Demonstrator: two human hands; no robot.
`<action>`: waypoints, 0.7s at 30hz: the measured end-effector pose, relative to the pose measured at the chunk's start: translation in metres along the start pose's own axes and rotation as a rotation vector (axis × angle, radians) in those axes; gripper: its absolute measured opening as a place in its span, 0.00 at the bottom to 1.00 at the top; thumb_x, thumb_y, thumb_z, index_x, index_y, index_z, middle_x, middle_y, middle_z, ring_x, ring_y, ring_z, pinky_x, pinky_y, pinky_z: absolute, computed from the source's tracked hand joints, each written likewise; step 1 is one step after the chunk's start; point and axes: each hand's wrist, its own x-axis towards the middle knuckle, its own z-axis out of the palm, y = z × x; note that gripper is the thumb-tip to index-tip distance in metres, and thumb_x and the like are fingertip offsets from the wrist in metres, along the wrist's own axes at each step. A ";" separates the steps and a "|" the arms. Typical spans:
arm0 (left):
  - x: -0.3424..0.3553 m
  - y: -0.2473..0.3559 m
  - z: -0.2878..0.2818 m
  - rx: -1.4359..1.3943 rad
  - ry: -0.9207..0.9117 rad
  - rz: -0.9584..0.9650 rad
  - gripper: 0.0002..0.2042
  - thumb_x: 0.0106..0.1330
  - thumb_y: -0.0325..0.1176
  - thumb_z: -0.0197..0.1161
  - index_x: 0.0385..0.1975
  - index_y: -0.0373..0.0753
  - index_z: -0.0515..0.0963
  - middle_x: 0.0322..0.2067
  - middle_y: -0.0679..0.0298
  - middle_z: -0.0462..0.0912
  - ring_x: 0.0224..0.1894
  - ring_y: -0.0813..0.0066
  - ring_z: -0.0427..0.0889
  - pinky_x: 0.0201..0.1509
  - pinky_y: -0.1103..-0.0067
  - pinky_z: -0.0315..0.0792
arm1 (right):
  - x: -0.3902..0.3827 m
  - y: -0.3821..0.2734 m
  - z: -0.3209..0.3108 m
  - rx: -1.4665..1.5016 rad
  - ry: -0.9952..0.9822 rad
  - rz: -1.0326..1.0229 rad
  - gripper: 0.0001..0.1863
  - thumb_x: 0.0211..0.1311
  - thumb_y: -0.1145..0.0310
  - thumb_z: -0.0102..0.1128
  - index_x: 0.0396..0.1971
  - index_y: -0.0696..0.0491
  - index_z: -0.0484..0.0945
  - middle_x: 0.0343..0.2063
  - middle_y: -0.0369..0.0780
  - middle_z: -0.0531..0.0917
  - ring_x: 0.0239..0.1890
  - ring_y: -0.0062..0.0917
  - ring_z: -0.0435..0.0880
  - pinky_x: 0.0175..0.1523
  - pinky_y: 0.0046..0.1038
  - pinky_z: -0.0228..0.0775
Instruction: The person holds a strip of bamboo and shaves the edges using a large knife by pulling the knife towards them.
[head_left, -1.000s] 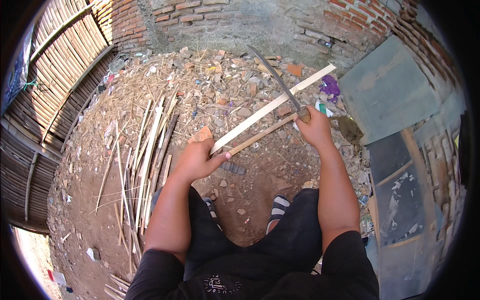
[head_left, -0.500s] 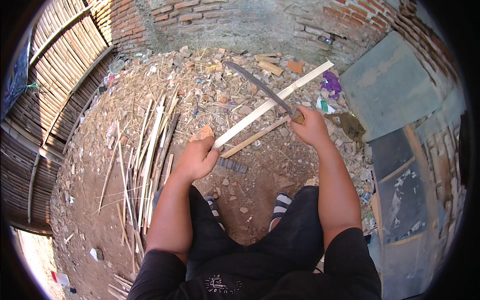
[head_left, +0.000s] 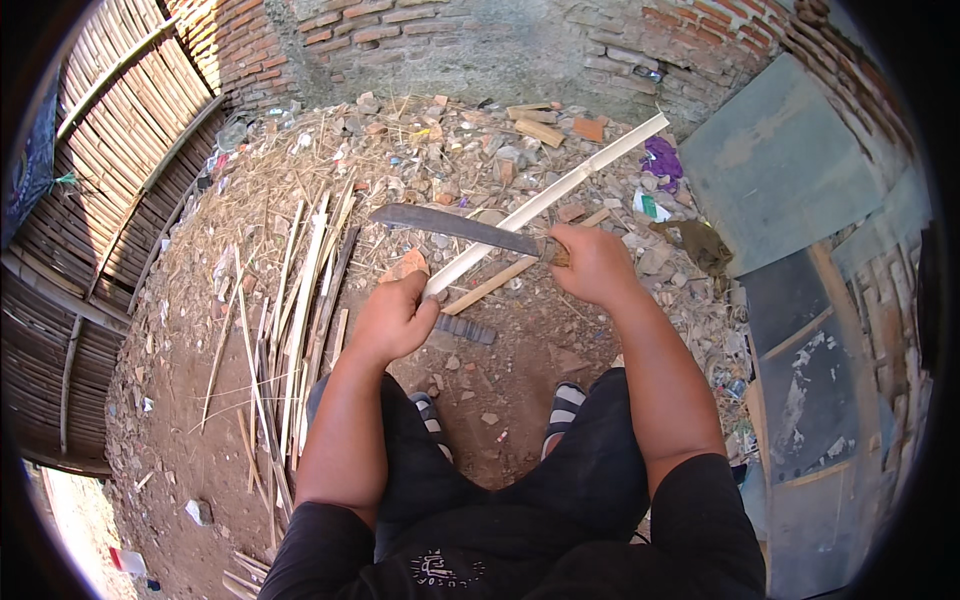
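Observation:
My left hand [head_left: 392, 318] is closed round the near end of a long pale strip, which looks like split bamboo [head_left: 540, 203]. The strip slants away to the far right. In my right hand [head_left: 595, 263] is the wooden handle of a machete [head_left: 455, 223]. Its dark, curved blade points left and crosses the strip a little beyond my left hand; whether the two touch, I cannot tell. Under the strip, a second, browner stick [head_left: 490, 285] lies on the ground, with a dark ridged block [head_left: 466, 329] close to my left hand.
Several split strips [head_left: 300, 330] lie in a loose pile on the left. Rubble and litter cover the ground towards the brick wall [head_left: 440, 50]. Grey sheets [head_left: 780, 165] lean at the right, near a purple cloth [head_left: 661, 163]. A bamboo slat wall [head_left: 130, 120] stands at the left.
The machete has come nearer along the strip, its blade swinging from pointing far left to nearly level. My right hand has shifted slightly left and towards me. My left hand keeps its hold.

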 end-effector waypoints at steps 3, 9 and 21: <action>0.002 0.001 0.001 0.036 0.054 0.002 0.13 0.67 0.39 0.59 0.35 0.33 0.76 0.26 0.41 0.82 0.33 0.36 0.83 0.39 0.52 0.76 | 0.001 0.029 -0.012 0.022 0.144 0.163 0.20 0.55 0.61 0.73 0.48 0.49 0.85 0.36 0.48 0.88 0.42 0.49 0.88 0.46 0.46 0.79; 0.003 0.019 0.000 0.008 0.104 -0.024 0.12 0.70 0.39 0.62 0.36 0.34 0.76 0.26 0.43 0.82 0.33 0.38 0.84 0.38 0.53 0.76 | 0.001 0.033 -0.014 0.044 0.208 0.187 0.19 0.55 0.62 0.73 0.48 0.50 0.84 0.34 0.48 0.88 0.39 0.50 0.87 0.43 0.47 0.79; 0.006 -0.007 0.002 0.063 0.258 -0.039 0.12 0.78 0.38 0.60 0.42 0.33 0.80 0.33 0.43 0.83 0.37 0.37 0.83 0.40 0.55 0.74 | 0.001 0.023 -0.020 0.036 0.189 0.176 0.17 0.55 0.64 0.71 0.46 0.49 0.84 0.33 0.46 0.88 0.38 0.48 0.88 0.42 0.47 0.78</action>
